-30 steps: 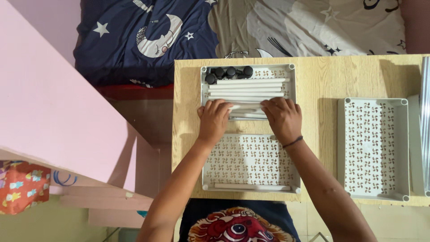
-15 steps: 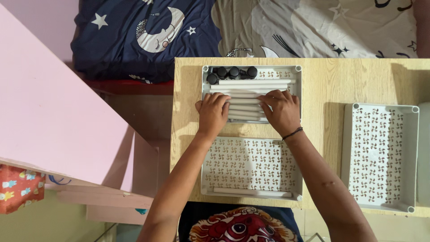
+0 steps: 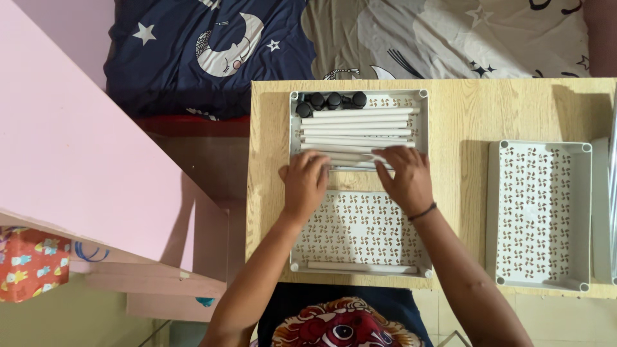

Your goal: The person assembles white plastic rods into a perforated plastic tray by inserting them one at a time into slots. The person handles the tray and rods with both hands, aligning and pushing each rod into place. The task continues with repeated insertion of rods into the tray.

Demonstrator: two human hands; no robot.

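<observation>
Both forearms reach forward from the bottom of the view and come closer together toward the hands. The left hand [image 3: 304, 182] lies palm down, its fingers curled and pointing forward. The right hand [image 3: 407, 178] is also palm down — fingers spread a little, a dark band around the wrist. The hands are apart.

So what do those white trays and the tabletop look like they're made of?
The trays look like moulded plastic, matte white: rounded corner posts, uniform punched pinwheel holes. The tabletop appears to be light wood-grain laminate or veneer; real wood can't be ruled out.
</observation>
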